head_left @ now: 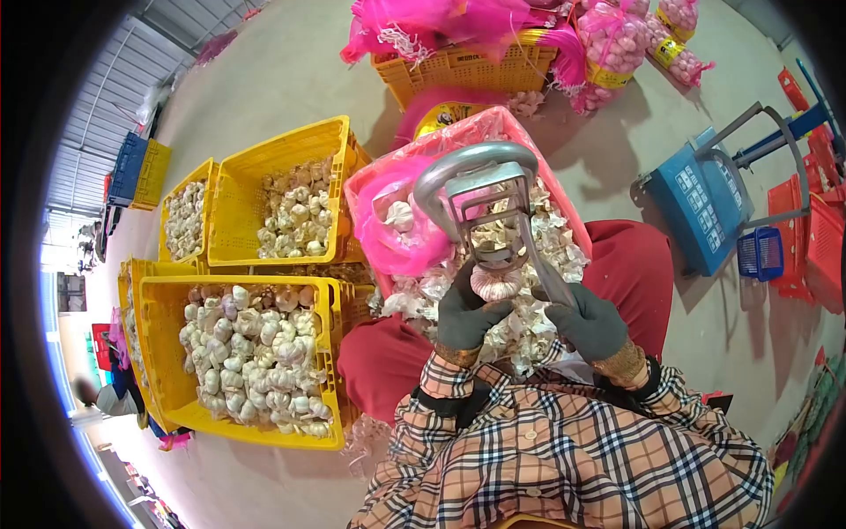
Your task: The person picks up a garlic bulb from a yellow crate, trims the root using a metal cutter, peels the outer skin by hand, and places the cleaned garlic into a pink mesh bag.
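Observation:
My gloved left hand (467,317) is closed around a garlic bulb (495,284), held just below the jaw of a grey metal cutter (480,181). My gloved right hand (592,323) grips the cutter's long handle (548,273), to the right of the bulb. The cutter stands over a pink bin (546,159) that holds papery garlic skins and stems (529,326). In the bin's left part lies a bright pink mesh bag (388,242), with another garlic bulb (399,216) on it. The fingertips behind the bulb are partly hidden.
Yellow crates (247,441) full of garlic bulbs stand at left. Beyond the bin, a yellow crate (467,75) carries pink netting, beside filled mesh sacks (610,48). A blue platform scale (696,207), a small blue basket (760,253) and red crates (793,229) are at right.

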### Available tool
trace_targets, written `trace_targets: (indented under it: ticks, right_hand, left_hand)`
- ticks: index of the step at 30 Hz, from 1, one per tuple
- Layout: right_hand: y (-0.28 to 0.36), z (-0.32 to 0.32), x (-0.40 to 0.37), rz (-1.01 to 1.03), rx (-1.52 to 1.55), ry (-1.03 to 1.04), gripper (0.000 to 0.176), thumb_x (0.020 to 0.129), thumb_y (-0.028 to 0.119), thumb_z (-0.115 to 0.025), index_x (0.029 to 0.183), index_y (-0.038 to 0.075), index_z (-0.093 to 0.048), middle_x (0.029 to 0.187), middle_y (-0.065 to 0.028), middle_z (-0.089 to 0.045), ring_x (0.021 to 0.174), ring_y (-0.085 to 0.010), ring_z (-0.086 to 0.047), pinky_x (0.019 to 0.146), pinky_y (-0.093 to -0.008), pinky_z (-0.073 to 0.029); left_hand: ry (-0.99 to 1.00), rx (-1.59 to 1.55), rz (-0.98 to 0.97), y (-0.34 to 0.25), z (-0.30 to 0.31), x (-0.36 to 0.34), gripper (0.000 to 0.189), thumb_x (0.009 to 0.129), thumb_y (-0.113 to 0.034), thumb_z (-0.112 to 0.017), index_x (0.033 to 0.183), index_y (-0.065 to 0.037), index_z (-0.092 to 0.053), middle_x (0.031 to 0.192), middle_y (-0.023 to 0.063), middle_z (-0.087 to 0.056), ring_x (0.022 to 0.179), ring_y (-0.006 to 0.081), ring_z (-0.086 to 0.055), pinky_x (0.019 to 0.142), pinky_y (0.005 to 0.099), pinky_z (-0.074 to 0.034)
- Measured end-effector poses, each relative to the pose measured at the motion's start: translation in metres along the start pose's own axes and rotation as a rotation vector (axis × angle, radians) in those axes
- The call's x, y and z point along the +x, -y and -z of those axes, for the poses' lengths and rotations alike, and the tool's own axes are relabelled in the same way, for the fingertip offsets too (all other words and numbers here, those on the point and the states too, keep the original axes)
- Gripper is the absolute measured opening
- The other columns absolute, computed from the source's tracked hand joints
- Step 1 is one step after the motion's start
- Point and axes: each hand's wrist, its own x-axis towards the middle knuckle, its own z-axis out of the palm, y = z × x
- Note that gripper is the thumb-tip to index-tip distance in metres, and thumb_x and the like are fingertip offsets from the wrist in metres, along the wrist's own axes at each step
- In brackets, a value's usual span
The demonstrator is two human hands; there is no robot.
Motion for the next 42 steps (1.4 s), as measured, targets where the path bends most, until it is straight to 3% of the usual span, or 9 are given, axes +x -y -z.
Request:
trace_targets:
  ticks: [18,26,31,33,35,36,39,40,42]
  right_hand:
    - [0.029,0.011,-0.017,-0.183,0.134,0.154,0.038,0.087,0.032,-0.055,0.112,0.003,-0.055,0.078,-0.0005,-0.055,0.068,-0.0074,-0.051,0.06,-0.0256,-0.042]
    - [-0.049,-0.011,0.042,0.447,-0.036,-0.039,0.021,0.08,0.022,-0.065,0.091,0.006,-0.057,0.066,-0.0054,-0.056,0.059,-0.0124,-0.053,0.058,-0.029,-0.044]
    - [-0.052,-0.022,0.066,0.506,-0.089,-0.2,0.018,0.078,0.021,-0.067,0.082,0.007,-0.057,0.065,-0.0044,-0.054,0.057,-0.0126,-0.05,0.056,-0.0293,-0.043]
    - [-0.047,-0.017,0.063,0.417,-0.029,-0.116,0.023,0.078,0.026,-0.067,0.082,0.006,-0.056,0.064,-0.0041,-0.054,0.058,-0.0116,-0.05,0.056,-0.0289,-0.043]
    - [-0.043,-0.017,0.056,0.347,-0.08,-0.136,0.025,0.078,0.029,-0.067,0.083,0.006,-0.057,0.064,-0.0037,-0.054,0.058,-0.0117,-0.05,0.056,-0.0293,-0.043]
    - [-0.044,-0.016,0.053,0.315,-0.036,-0.14,0.026,0.078,0.029,-0.067,0.083,0.006,-0.057,0.064,-0.0033,-0.055,0.059,-0.0118,-0.05,0.057,-0.0295,-0.043]
    - [-0.031,-0.012,0.036,0.163,0.057,-0.071,0.028,0.079,0.03,-0.066,0.085,0.004,-0.057,0.063,-0.0024,-0.054,0.057,-0.0114,-0.05,0.054,-0.029,-0.042]
    - [-0.022,-0.008,0.027,0.038,0.106,-0.022,0.029,0.08,0.03,-0.065,0.087,0.004,-0.057,0.061,-0.002,-0.053,0.054,-0.0109,-0.049,0.051,-0.0285,-0.041]
    - [-0.003,-0.001,0.009,-0.02,0.191,0.068,0.032,0.081,0.032,-0.064,0.091,0.002,-0.056,0.06,-0.0018,-0.052,0.05,-0.0101,-0.049,0.047,-0.0271,-0.04]
  left_hand:
    - [-0.108,-0.089,0.103,-0.007,-0.01,0.002,0.058,0.068,0.012,-0.061,0.123,0.004,-0.045,0.111,0.0108,-0.058,0.097,0.0187,-0.057,0.086,0.0312,-0.047]
    - [-0.024,-0.007,-0.003,-0.003,0.001,0.012,0.058,0.067,0.004,-0.067,0.121,0.005,-0.045,0.111,0.0108,-0.057,0.098,0.0179,-0.056,0.085,0.0293,-0.046]
    - [0.09,-0.068,0.068,-0.005,0.013,0.023,0.057,0.07,0.004,-0.064,0.124,0.003,-0.043,0.115,0.0097,-0.055,0.105,0.0178,-0.053,0.086,0.0307,-0.046]
    - [0.117,0.054,0.061,0.009,0.03,0.022,0.045,0.076,-0.011,-0.064,0.117,-0.001,-0.048,0.107,0.011,-0.057,0.093,0.0206,-0.058,0.079,0.034,-0.05]
    - [0.107,-0.309,0.228,0.021,0.04,0.022,0.038,0.083,-0.019,-0.06,0.116,-0.004,-0.048,0.104,0.0107,-0.057,0.087,0.023,-0.059,0.072,0.0352,-0.052]
    - [-0.197,-0.42,0.406,0.022,0.032,0.015,0.026,0.082,-0.023,-0.064,0.095,-0.004,-0.052,0.083,0.0048,-0.053,0.078,0.0152,-0.054,0.065,0.0241,-0.047]
    - [0.032,-0.784,0.401,0.068,0.093,0.025,0.039,0.086,-0.036,-0.057,0.109,-0.006,-0.049,0.093,0.0103,-0.057,0.078,0.0281,-0.059,0.061,0.0346,-0.054]
    - [-0.255,-0.545,0.355,0.086,0.103,0.028,0.041,0.084,-0.041,-0.058,0.105,-0.007,-0.05,0.088,0.0096,-0.056,0.076,0.0291,-0.059,0.055,0.0326,-0.052]
    - [-0.263,-0.586,0.338,0.039,0.052,0.026,0.041,0.084,-0.042,-0.059,0.104,-0.007,-0.051,0.087,0.01,-0.056,0.075,0.028,-0.058,0.053,0.0315,-0.051]
